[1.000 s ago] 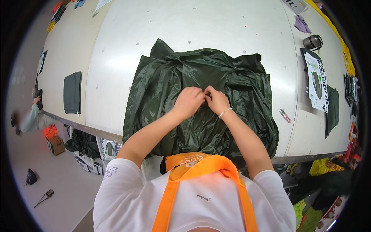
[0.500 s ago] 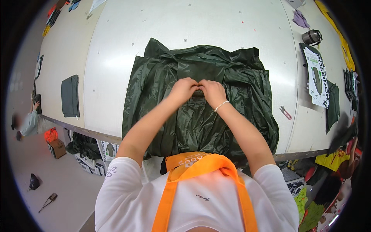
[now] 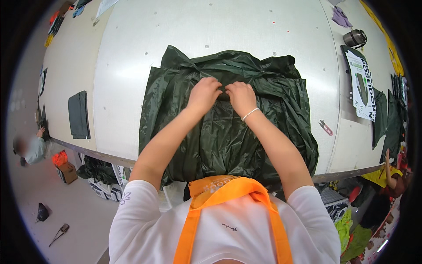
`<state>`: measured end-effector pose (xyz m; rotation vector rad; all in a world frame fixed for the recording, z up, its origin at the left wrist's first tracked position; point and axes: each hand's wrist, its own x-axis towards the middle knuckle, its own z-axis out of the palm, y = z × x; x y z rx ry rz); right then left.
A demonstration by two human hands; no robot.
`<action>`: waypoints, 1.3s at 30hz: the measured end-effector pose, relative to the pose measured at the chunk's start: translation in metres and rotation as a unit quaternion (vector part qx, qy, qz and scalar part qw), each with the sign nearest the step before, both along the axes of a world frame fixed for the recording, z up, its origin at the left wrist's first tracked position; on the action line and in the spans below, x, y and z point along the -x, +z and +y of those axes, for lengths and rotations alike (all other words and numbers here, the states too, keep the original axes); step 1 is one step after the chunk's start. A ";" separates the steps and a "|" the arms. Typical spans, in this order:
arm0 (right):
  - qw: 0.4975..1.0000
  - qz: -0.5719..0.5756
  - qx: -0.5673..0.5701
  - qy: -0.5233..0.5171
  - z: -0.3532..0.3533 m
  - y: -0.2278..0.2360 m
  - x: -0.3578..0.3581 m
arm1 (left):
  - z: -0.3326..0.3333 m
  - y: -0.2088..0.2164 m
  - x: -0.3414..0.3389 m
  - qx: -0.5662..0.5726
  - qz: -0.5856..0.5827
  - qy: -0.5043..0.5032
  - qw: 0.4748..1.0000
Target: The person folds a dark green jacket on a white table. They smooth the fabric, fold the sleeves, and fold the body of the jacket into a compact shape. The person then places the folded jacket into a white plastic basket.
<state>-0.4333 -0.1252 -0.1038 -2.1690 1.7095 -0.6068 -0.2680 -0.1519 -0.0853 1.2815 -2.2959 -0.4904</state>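
Note:
A shiny dark green garment (image 3: 220, 145), apparently rainwear in thin crinkled fabric, is spread in front of me on the table. Its far edge is bunched and raised into folds. Near the middle of its upper part, my left hand (image 3: 205, 96) grips the fabric with bent fingers. Just right of it, my right hand (image 3: 241, 97), with a beaded bracelet at the wrist, pinches the same garment. A small gap separates the fingertips. The cloth beneath both palms is hidden.
Thread snips (image 3: 325, 127) lie right of the garment. Farther right are a metal flask (image 3: 354, 38), printed sheets (image 3: 361, 86) and a purple cloth (image 3: 340, 16). A folded dark garment (image 3: 79, 115) lies left. People stand at both sides; below the table are boxes (image 3: 67, 171).
Both my hands have moved away from me, up the garment, and slightly apart; their fingertips met before. The flat panel beyond them now shows less. At right, another person's arm has risen.

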 end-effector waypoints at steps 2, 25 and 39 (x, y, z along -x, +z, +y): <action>1.000 0.001 -0.023 -0.019 -0.013 -0.003 0.001 | 0.013 0.003 0.008 0.023 -0.042 -0.043 0.998; 0.994 0.047 0.101 -0.002 -0.042 0.003 0.001 | -0.104 0.009 0.003 -0.032 -0.047 0.051 0.997; 0.983 0.114 -0.141 0.004 -0.121 0.010 0.009 | -0.121 0.043 -0.035 0.069 -0.221 -0.024 0.973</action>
